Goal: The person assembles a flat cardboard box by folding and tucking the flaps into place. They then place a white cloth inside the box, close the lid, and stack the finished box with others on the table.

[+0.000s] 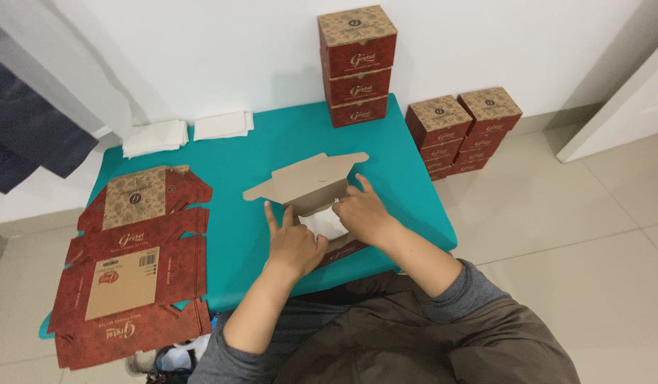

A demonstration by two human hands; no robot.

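Head view: both hands are working on an open box (322, 206) near the front of the teal table (272, 142). Left hand (295, 245) is pressing its near wall, fingers half spread; right hand (364, 213) is gripping the right wall. White paper (325, 224) is sitting inside; lid flap is standing open. Finished boxes (357, 67) are stacked behind; flat blanks (130, 263) are waiting at left.

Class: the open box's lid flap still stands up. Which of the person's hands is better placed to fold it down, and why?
Probably the right hand: its fingers rest at the box edge just below the flap. The left hand sits lower, at the near-left corner.
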